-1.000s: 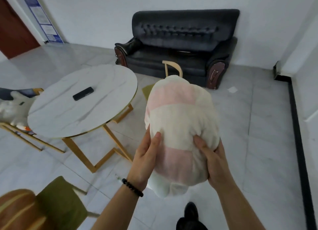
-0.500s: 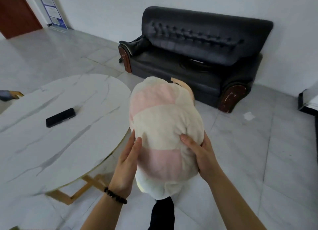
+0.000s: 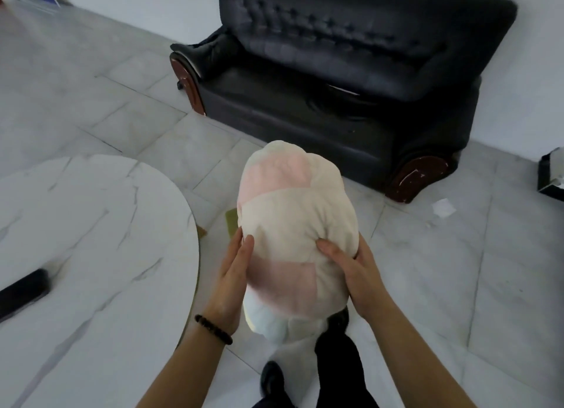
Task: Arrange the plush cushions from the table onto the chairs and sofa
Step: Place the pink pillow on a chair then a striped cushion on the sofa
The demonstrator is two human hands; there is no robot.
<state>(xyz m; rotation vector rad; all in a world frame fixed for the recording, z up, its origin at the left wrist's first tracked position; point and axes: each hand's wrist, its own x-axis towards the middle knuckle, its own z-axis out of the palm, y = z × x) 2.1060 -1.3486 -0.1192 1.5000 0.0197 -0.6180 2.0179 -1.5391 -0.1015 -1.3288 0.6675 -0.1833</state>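
While left hand [image 3: 232,273] fingers press flat, right hand [image 3: 357,273] fingers grip plush cushion [image 3: 293,221]; puffy, cream-pink patchwork.

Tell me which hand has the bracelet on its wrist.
The left hand, at the side of the cushion nearer the table: a dark bead bracelet circles its wrist. The right hand, on the other side, has a bare wrist.
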